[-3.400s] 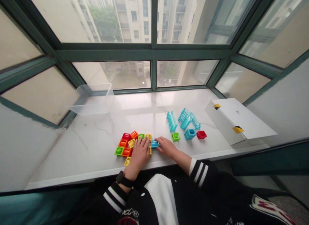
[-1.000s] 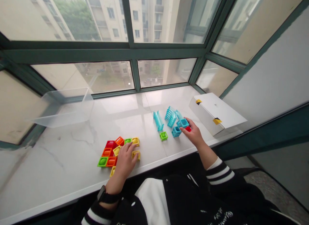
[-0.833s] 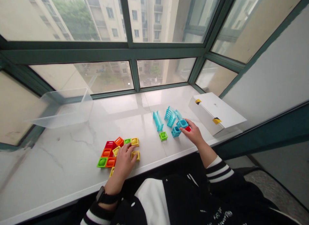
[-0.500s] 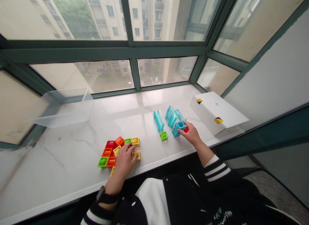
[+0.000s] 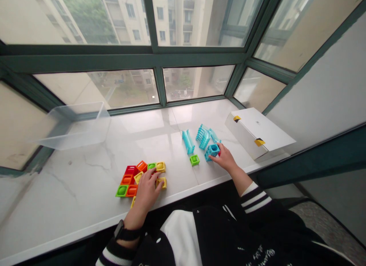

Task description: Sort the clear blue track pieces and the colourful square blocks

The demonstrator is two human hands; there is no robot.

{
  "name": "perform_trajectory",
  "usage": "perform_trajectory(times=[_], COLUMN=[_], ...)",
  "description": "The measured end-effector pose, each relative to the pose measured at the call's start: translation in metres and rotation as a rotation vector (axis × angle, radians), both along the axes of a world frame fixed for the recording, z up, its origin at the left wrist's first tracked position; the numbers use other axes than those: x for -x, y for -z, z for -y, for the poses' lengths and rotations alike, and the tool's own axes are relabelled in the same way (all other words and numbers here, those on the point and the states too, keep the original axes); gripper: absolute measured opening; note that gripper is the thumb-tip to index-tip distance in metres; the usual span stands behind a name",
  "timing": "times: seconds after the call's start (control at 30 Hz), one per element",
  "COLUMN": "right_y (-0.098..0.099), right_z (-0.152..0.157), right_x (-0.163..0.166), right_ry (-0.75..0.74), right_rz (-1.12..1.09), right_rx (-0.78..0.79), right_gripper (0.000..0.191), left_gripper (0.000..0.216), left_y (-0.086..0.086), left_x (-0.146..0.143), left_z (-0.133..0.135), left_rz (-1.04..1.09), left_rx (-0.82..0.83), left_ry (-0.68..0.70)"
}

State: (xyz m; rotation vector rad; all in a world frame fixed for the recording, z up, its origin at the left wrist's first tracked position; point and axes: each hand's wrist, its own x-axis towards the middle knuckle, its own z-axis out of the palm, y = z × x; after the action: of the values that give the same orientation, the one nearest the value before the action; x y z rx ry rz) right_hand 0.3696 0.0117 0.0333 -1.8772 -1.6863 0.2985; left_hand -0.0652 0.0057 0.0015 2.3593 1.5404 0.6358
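My right hand point(image 5: 225, 158) has its thumb and fingers around a translucent blue block point(image 5: 212, 150) on the counter. A red piece point(image 5: 219, 153) shows between the block and the fingers, mostly hidden. My left hand point(image 5: 148, 188) lies over a cluster of coloured blocks, its fingers apart, with the thumb beside a yellow block point(image 5: 162, 183). Red point(image 5: 131, 170), orange point(image 5: 127, 180) and green point(image 5: 122, 191) blocks sit left of that hand, and some of the cluster is covered by it. Near the right hand are a green block point(image 5: 195, 159), a blue straight track piece point(image 5: 188, 141) and a blue curved track piece point(image 5: 203, 136).
At the far left of the marble-patterned counter point(image 5: 85, 216) stands a clear plastic bin point(image 5: 82, 144). A white box point(image 5: 259, 130) with yellow-and-black tabs is at the right, by the wall. Green-framed windows point(image 5: 160, 60) rise behind, and the counter's front edge runs close to my body.
My right hand has shifted slightly on the blue block, and less of the red piece shows now. The left hand stays almost in place over the cluster.
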Motion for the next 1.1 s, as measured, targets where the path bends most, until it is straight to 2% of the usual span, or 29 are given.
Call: perform_trajectory(times=[0.2, 0.57, 0.77, 1.1], right_y=[-0.009, -0.015, -0.012, 0.004], right_z=[0.003, 0.001, 0.002, -0.001], right_x=[0.005, 0.006, 0.007, 0.005], right_ry=[0.05, 0.079, 0.103, 0.082], right_rz=[-0.074, -0.029, -0.03, -0.043], right_rx=[0.084, 0.114, 0.108, 0.064], right_gripper=[0.064, 0.059, 0.057, 0.065], left_gripper=[0.032, 0.032, 0.033, 0.032], left_y=[-0.002, 0.0, 0.003, 0.005], left_x=[-0.001, 0.0, 0.002, 0.001], left_z=[0.001, 0.001, 0.0, 0.001], left_rz=[0.025, 0.036, 0.033, 0.02], left_rx=[0.014, 0.024, 0.021, 0.001], left_ry=[-0.007, -0.004, -0.003, -0.003])
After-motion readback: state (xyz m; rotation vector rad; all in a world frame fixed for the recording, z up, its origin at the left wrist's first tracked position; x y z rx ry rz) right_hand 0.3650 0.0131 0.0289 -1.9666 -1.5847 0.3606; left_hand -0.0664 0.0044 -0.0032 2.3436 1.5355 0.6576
